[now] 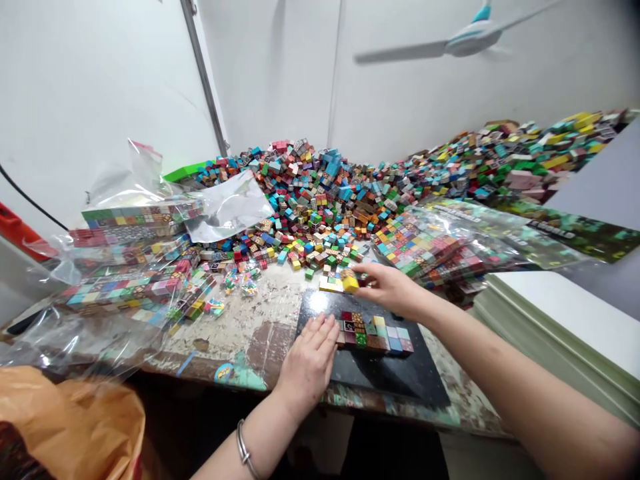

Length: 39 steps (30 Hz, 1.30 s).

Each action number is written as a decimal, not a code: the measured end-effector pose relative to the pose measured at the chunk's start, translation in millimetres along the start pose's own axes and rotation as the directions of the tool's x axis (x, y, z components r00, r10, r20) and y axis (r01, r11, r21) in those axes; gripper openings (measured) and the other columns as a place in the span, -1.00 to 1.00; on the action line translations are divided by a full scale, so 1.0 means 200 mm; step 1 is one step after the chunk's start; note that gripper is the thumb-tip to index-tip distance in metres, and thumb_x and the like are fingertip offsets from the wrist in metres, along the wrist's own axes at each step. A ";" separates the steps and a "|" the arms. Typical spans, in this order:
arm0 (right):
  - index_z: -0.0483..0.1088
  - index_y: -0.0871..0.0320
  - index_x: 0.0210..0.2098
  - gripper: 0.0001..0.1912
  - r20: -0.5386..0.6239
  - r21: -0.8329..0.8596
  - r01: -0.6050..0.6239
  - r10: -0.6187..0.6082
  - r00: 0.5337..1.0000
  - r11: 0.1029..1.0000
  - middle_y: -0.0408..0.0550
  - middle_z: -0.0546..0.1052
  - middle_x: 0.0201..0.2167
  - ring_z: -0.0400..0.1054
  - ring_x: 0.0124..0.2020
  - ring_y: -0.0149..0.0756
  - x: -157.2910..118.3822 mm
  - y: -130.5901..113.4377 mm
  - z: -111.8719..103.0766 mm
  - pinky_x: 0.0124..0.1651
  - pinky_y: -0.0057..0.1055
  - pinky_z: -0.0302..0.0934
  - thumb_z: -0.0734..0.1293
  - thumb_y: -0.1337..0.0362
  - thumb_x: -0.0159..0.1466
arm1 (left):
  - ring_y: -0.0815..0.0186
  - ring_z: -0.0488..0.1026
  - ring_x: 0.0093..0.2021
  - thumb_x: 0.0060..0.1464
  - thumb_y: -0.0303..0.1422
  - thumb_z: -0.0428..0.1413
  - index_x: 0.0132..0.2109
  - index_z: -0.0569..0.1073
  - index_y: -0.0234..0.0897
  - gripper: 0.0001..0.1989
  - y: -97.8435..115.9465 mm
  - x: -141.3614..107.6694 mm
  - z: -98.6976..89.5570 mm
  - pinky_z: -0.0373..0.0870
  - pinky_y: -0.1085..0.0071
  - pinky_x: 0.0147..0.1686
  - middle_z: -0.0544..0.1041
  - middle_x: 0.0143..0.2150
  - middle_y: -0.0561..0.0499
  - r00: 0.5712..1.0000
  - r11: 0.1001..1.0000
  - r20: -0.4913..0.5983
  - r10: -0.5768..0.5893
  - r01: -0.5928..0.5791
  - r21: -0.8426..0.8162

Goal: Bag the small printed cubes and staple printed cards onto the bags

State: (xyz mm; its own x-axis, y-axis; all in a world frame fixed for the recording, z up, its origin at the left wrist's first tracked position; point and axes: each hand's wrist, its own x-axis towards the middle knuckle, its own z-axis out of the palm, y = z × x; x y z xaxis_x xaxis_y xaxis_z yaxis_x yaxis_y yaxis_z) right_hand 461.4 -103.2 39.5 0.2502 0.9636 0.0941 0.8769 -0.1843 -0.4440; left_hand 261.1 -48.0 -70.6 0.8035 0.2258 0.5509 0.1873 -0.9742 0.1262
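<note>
My right hand (379,285) pinches a yellow cube block (350,285) between thumb and fingers, over the far edge of the black board (380,380). A few white and yellow blocks (330,285) lie just left of that cube. My left hand (313,353) rests with fingers stretched out on the board's left part, touching the left end of a patch of patterned cube blocks (375,337). This patch is laid in rows, in red, brown, green, pink and pale blue. My left fingers cover some of its left end.
Behind the board rises a large heap of loose blocks (320,193) against the wall. Clear-bagged block sets (130,280) stand at left, more bagged sets (425,243) at right. A stack of white sheets (565,320) is near my right arm. A brown paper bag (75,420) sits front left.
</note>
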 end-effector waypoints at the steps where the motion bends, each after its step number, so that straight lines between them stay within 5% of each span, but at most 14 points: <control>1: 0.32 0.15 -0.03 -0.60 -0.014 0.016 -0.030 0.030 0.999 0.999 -0.05 0.49 -0.15 0.40 -0.25 -0.30 -0.09 0.05 -0.04 -0.23 -0.46 0.29 0.27 0.24 0.12 | 0.18 0.13 0.22 0.14 -0.52 -0.10 0.15 0.23 -0.38 -0.59 0.00 0.00 0.00 0.22 0.15 0.14 0.29 0.16 -0.10 1.000 1.000 0.000 0.001 -0.001 -0.001; 7: 0.32 0.14 0.00 -0.50 -0.175 0.036 -0.269 0.271 0.946 0.962 0.07 0.47 -0.09 0.41 -0.24 -0.14 -0.59 0.39 -0.05 -0.32 -0.32 0.33 0.26 0.16 0.06 | 0.16 0.17 0.19 0.17 -0.45 -0.09 0.13 0.25 -0.32 -0.63 0.00 0.01 -0.01 0.21 0.04 0.12 0.33 0.14 -0.10 1.000 1.000 -0.005 0.007 -0.007 0.006; 11: 0.37 0.12 -0.06 -0.53 -0.121 -0.024 -0.315 0.310 0.943 0.949 0.06 0.52 -0.18 0.44 -0.31 -0.13 -0.67 0.46 0.07 -0.38 -0.30 0.35 0.25 0.26 0.00 | 0.15 0.22 0.16 0.17 -0.44 -0.09 0.13 0.25 -0.29 -0.63 0.00 0.02 -0.02 0.18 -0.01 0.11 0.36 0.11 -0.12 0.999 1.000 -0.033 0.015 -0.015 0.005; 17: 0.35 0.18 -0.03 -0.51 -0.105 -0.036 -0.231 0.226 0.968 0.972 0.12 0.44 -0.04 0.40 -0.15 -0.14 -0.63 0.37 0.18 -0.23 -0.27 0.35 0.21 0.32 0.01 | 0.14 0.25 0.14 0.17 -0.46 -0.09 0.12 0.26 -0.29 -0.64 -0.04 0.01 -0.03 0.17 -0.02 0.11 0.39 0.09 -0.10 0.999 0.999 -0.042 0.034 -0.033 0.023; 24: 0.35 0.21 -0.02 -0.57 -0.167 -0.066 -0.175 0.162 0.973 0.982 0.15 0.43 -0.03 0.31 -0.03 -0.11 -0.56 0.30 0.10 -0.05 -0.19 0.25 0.13 0.14 0.21 | 0.10 0.11 0.22 0.16 -0.43 -0.06 0.14 0.24 -0.35 -0.61 -0.06 0.00 -0.09 0.13 -0.02 0.14 0.33 0.13 -0.15 1.000 1.000 -0.005 0.015 -0.014 0.027; 29: 0.38 0.26 -0.04 -0.62 -0.002 -0.195 0.009 -0.010 1.000 0.981 0.13 0.47 -0.12 0.33 -0.10 -0.20 -0.27 0.13 0.14 -0.03 -0.34 0.19 0.09 0.26 0.27 | 0.12 0.03 0.25 0.14 -0.38 -0.01 0.14 0.24 -0.39 -0.58 0.05 0.02 -0.08 0.16 0.10 0.15 0.24 0.20 -0.14 0.995 0.996 0.042 0.086 -0.087 0.017; 32: 0.38 0.13 -0.01 -0.62 0.062 -0.240 0.087 -0.075 0.995 0.967 0.05 0.47 -0.12 0.32 -0.15 -0.20 -0.12 0.05 0.20 -0.08 -0.34 0.17 0.15 0.39 0.21 | 0.16 0.12 0.22 0.14 -0.30 -0.01 0.17 0.20 -0.37 -0.53 0.09 0.02 -0.05 0.18 0.15 0.15 0.28 0.17 -0.13 0.996 0.996 0.042 0.084 -0.084 0.003; 35: 0.43 -0.04 -0.09 -0.62 0.146 -0.286 0.191 -0.155 0.977 0.939 0.00 0.47 -0.13 0.30 -0.16 -0.13 -0.07 -0.02 0.22 -0.14 -0.28 0.13 0.24 0.39 0.13 | 0.20 0.16 0.20 0.15 -0.26 -0.03 0.18 0.17 -0.36 -0.51 0.10 0.02 -0.04 0.17 0.18 0.15 0.29 0.16 -0.12 0.997 0.997 0.033 0.075 -0.075 0.006; 39: 0.47 0.00 -0.20 -0.73 0.203 -0.345 0.286 -0.226 0.953 0.894 0.03 0.49 -0.20 0.25 -0.12 -0.04 -0.06 -0.08 0.19 -0.15 -0.20 0.05 0.31 0.34 0.09 | 0.21 0.13 0.22 0.18 -0.27 -0.08 0.18 0.19 -0.37 -0.54 0.09 0.02 -0.05 0.13 0.19 0.18 0.26 0.19 -0.10 0.997 0.998 0.040 0.069 -0.069 0.007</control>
State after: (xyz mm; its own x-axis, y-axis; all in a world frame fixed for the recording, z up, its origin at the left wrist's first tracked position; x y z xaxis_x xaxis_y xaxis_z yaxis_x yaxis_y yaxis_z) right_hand 428.2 -104.6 12.6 -0.0434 0.9990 0.0089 0.9971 0.0439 -0.0630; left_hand 261.7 -64.7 -58.5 0.8366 0.1582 0.5245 0.1354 -0.9874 0.0817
